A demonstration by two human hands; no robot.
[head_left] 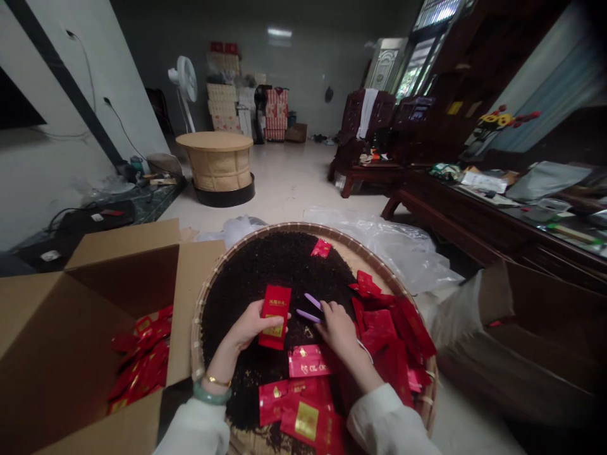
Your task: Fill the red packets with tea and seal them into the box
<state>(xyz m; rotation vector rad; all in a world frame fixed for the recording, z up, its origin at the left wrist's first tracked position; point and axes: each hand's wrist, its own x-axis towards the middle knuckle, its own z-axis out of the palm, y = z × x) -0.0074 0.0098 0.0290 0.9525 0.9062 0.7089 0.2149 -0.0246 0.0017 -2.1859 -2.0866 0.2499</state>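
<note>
Gripping a red packet, the left hand holds it near the middle of the tray, above the dark leaves. Its fingers are closed narrowly on the packet, with the thumb laid across the lower front, over part of the gold panel, and the others mostly hidden behind. The packet stands nearly upright, its printed face toward the person.

Just beside it, the right hand holds purple tongs. Its fingers are bent around the handle end, while the two purple arms spread a little apart and point toward the packet, with dark leaves below them. Whether the tips touch the leaves, I cannot tell.

Near the right wrist, a pile of packets covers the right side of the tray. More packets lie flat and overlapping at the near side, below the hands. A single packet rests on the leaves toward the far rim. To the left, beside the tray, an open cardboard box holds a heap of red packets. Plastic sheeting lies on the floor beyond the tray.
</note>
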